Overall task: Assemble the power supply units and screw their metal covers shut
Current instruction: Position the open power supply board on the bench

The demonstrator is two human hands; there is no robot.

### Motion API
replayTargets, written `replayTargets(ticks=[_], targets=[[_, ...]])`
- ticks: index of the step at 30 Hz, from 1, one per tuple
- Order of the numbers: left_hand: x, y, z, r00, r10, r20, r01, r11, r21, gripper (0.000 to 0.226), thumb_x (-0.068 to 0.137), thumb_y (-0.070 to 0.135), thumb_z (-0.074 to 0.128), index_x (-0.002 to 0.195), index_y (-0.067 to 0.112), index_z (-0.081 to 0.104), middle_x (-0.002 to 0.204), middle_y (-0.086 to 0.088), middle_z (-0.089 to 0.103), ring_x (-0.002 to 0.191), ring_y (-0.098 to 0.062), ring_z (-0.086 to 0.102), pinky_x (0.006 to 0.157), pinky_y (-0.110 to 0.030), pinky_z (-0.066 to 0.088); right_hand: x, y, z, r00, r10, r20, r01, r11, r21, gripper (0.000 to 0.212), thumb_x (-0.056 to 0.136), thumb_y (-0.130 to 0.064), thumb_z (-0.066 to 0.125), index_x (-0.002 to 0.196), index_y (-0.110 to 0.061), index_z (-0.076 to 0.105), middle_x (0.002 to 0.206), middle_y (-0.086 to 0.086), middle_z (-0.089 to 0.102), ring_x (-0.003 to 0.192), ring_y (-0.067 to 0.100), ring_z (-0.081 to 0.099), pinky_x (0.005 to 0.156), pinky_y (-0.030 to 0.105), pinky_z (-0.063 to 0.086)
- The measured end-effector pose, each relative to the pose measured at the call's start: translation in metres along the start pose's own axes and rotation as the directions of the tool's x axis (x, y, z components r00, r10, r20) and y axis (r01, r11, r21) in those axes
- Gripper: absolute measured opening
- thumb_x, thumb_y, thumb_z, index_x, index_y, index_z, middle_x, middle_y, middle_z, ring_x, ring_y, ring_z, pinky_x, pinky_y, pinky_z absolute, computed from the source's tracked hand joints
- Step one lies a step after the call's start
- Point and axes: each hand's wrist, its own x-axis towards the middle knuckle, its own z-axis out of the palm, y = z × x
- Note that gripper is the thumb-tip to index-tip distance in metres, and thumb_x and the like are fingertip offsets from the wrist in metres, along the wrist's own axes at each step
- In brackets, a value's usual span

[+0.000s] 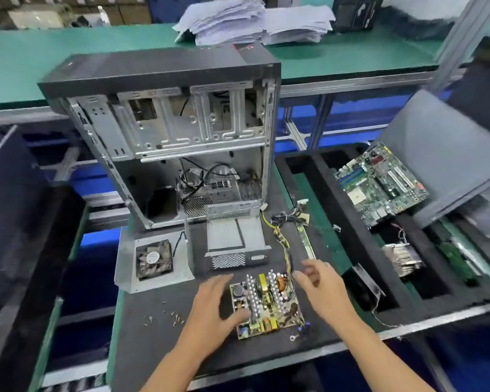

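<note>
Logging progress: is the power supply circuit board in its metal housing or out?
Out: the circuit board lies bare on the mat, nearer than the empty housing.

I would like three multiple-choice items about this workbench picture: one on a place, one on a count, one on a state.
1. Where does the fan plate lie?
A. left of the metal housing
B. inside the computer case
C. on the paper stacks

2. How many hands are at the circuit board?
A. none
B. one
C. two

3. In what state is the metal housing?
A. screwed shut
B. open and empty
C. holding the board

Answers: 1 A, the plate lies flat on the mat beside the housing. 2 C, the left hand and the right hand flank the board. 3 B, its bare floor shows.
</note>
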Motion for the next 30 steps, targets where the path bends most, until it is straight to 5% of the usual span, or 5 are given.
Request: replayTargets(ticks=[4, 9, 13, 17, 30], targets=[[0.013, 0.012, 0.010, 0.986, 0.018, 0.163, -0.022, 0.999, 0.026, 0.126, 0.050, 0.089, 0.068, 0.154, 0.037, 0.019, 0.148, 0.023, 0.021, 0.139, 0.003, 0.016, 0.117, -0.025, 0.019, 0.001, -0.007, 0.002, 0.923, -0.145, 0.357, 0.228, 0.952, -0.202, 0.081, 0.064, -0.060, 0.083, 0.132, -0.042, 0.043, 0.126, -0.025, 0.038, 0.121, 0.001, 0.035, 0.095, 0.018, 0.032], [0.021, 0.016, 0.012, 0.973, 0.054, 0.222, -0.070, 0.996, 0.062, 0.113, 0.055, 0.078, 0.069, 0.148, 0.045, 0.013, 0.145, 0.023, 0.027, 0.140, -0.004, 0.022, 0.116, -0.022, 0.020, 0.003, -0.011, 0.011, 0.781, -0.190, 0.596, 0.473, 0.802, -0.364, 0.131, 0.048, -0.069, 0.081, 0.152, -0.042, 0.007, 0.139, -0.032, 0.015, 0.123, -0.002, 0.007, 0.105, 0.029, 0.023], [0.022, 0.019, 0.000, 0.979, 0.182, 0.090, -0.190, 0.978, 0.088, 0.095, 0.067, 0.080, 0.066, 0.146, 0.038, 0.035, 0.138, 0.030, 0.033, 0.132, 0.008, 0.025, 0.111, -0.012, 0.019, 0.011, -0.016, 0.013, 0.723, -0.224, 0.653, 0.581, 0.708, -0.401, 0.117, 0.067, -0.047, 0.079, 0.155, -0.034, 0.004, 0.148, -0.021, 0.018, 0.133, 0.008, 0.010, 0.112, 0.033, 0.025], [0.047, 0.029, -0.023, 0.857, 0.395, -0.332, -0.320, 0.912, 0.259, 0.044, 0.091, 0.030, 0.069, 0.129, 0.012, 0.058, 0.125, 0.000, 0.056, 0.119, -0.015, 0.048, 0.106, -0.030, 0.037, 0.019, -0.018, 0.016, 0.676, -0.258, 0.690, 0.668, 0.608, -0.428, 0.111, 0.070, -0.042, 0.075, 0.156, -0.027, 0.006, 0.151, -0.010, 0.022, 0.138, 0.013, 0.013, 0.113, 0.033, 0.018], [0.084, 0.029, -0.035, 0.992, 0.106, -0.063, -0.094, 0.980, 0.178, 0.022, 0.098, 0.003, 0.057, 0.114, 0.006, 0.071, 0.106, -0.004, 0.071, 0.104, -0.023, 0.062, 0.093, -0.022, 0.041, 0.014, -0.030, -0.010, 0.674, -0.311, 0.670, 0.600, 0.759, -0.252, 0.096, 0.070, -0.042, 0.075, 0.151, -0.032, 0.024, 0.144, -0.020, 0.026, 0.137, -0.007, 0.016, 0.110, 0.013, 0.024]])
